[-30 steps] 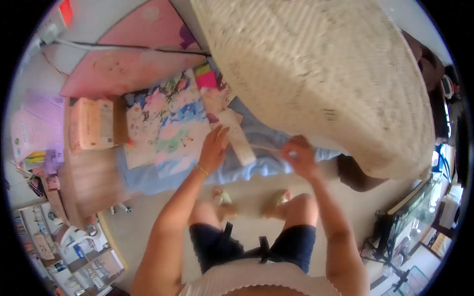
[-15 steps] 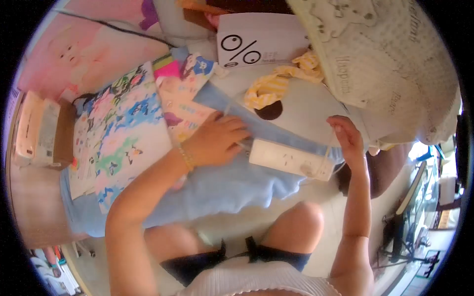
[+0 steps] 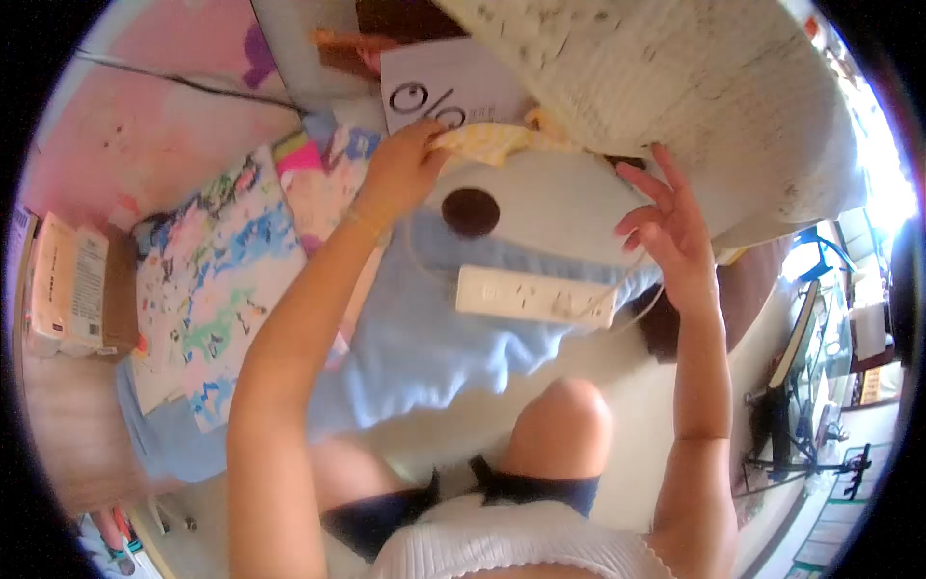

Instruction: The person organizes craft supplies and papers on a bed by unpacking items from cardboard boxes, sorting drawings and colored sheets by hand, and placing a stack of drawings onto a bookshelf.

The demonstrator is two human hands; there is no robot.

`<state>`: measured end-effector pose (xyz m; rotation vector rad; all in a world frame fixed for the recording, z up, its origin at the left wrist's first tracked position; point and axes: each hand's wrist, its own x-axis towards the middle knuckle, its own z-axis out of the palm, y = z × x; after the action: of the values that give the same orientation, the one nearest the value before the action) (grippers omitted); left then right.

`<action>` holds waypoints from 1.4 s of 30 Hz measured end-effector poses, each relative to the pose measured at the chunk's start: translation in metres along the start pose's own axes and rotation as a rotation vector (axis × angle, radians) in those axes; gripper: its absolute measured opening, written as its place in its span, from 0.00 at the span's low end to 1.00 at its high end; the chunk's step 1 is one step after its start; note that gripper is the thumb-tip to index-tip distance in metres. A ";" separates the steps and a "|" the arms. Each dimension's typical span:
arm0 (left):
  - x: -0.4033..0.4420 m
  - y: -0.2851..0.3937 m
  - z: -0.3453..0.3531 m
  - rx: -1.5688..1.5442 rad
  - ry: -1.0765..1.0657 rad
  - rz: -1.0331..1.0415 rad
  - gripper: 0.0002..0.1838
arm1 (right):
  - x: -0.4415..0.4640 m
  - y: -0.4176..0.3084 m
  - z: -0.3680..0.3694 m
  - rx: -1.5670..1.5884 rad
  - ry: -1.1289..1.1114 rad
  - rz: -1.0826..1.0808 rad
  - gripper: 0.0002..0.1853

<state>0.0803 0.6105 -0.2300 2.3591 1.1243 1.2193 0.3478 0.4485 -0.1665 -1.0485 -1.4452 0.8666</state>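
My left hand (image 3: 403, 172) is closed on the left end of a yellow-and-white patterned cloth strip (image 3: 487, 143), which stretches to the right towards a quilt. My right hand (image 3: 670, 227) is raised with its fingers apart, holding nothing, beside the lower edge of the pale printed quilt (image 3: 714, 125). Below and between my hands, a white power strip (image 3: 506, 292) lies on a light blue cloth (image 3: 424, 318), and a white plug and cord are at its right end. A dark brown round patch (image 3: 471, 212) shows on the grey surface below the strip.
Behind the cloth strip stands a white box (image 3: 444, 82) with a percent-like black design. Colourful painted sheets (image 3: 217, 289) lie at the left, next to a pack (image 3: 72, 285) in an open carton. A black folding frame (image 3: 791, 396) is at the right.
My left hand has moved from beside the power strip up to the patterned cloth and taken hold of its end, pulling it straighter. My right hand has risen slightly and its fingers have spread.
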 end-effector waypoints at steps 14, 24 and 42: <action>-0.020 0.000 -0.015 -0.127 -0.058 -0.114 0.12 | 0.023 -0.011 -0.006 -0.227 -0.119 0.360 0.29; 0.001 0.008 0.003 -0.440 -0.075 -0.092 0.18 | 0.073 -0.193 -0.041 -0.230 0.013 -0.792 0.27; 0.115 -0.041 -0.041 -1.538 0.721 -0.827 0.11 | 0.028 -0.021 0.019 -0.404 -0.452 0.216 0.18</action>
<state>0.0675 0.7177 -0.1601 0.2823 0.6326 1.6109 0.3255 0.4684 -0.1398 -1.3886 -1.9692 1.0368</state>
